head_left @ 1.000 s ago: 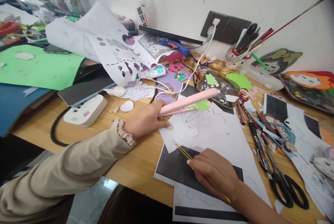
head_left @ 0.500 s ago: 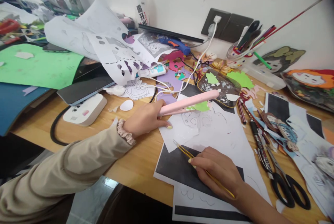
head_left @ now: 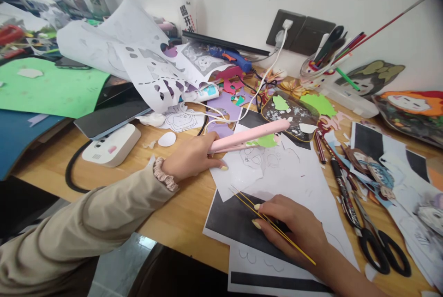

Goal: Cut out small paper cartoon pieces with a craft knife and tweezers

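My left hand (head_left: 192, 157) grips the handle of a pink clamp-shaped iron (head_left: 252, 133), whose jaws close over a green paper piece (head_left: 265, 141) lying on a white sheet with line drawings (head_left: 277, 167). My right hand (head_left: 294, 227) rests on the black-and-white printed sheets (head_left: 228, 216) near the desk's front edge and holds thin yellow tweezers (head_left: 270, 225), their tips pointing up-left toward the white sheet.
The wooden desk (head_left: 180, 214) is crowded: black scissors (head_left: 377, 246) and pens at the right, a pen cup (head_left: 313, 73) and wall socket (head_left: 287, 33) at the back, a blue glue gun (head_left: 230, 57), cut white paper (head_left: 138, 57), a tablet (head_left: 110, 114), a white box (head_left: 112, 144), green card (head_left: 48, 89).
My right hand has turned slightly, and the yellow tweezers now lie more across its fingers, tips a little lower. My left hand and the pink iron have stayed in place.
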Demonstrator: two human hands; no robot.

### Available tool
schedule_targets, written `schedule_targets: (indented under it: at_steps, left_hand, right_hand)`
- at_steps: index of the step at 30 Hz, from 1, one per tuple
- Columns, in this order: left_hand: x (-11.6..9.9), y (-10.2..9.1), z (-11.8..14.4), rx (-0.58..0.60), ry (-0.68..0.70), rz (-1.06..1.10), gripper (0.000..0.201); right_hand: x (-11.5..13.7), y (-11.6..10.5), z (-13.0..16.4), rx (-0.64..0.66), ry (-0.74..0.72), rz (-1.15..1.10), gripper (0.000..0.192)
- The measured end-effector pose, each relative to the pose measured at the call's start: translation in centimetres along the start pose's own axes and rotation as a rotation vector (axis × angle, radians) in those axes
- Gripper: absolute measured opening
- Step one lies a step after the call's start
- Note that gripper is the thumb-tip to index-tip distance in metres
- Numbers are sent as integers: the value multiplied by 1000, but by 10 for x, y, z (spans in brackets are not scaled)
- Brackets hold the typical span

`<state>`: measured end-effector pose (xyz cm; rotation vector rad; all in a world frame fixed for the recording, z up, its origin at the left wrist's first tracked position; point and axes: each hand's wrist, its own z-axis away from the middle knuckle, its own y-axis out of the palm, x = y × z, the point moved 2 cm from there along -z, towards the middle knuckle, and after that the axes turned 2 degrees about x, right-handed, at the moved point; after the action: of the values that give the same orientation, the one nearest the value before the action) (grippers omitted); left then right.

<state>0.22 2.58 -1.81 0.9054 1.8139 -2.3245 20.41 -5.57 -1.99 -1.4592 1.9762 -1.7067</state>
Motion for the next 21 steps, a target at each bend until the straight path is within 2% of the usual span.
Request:
schedule_targets:
  at_steps: [9, 15, 21]
  left_hand:
    - [0, -1, 0, -6, -7, 4, 38]
    - [0, 0, 0, -2, -12, -9, 36]
    - [0, 1, -1, -9, 14, -12, 35]
  right_hand:
    - [5, 6, -1, 4, -140, -31, 21]
    - [3, 7, 2, 66, -122, -46, 20]
    - [5, 4, 0, 146, -167, -10, 21]
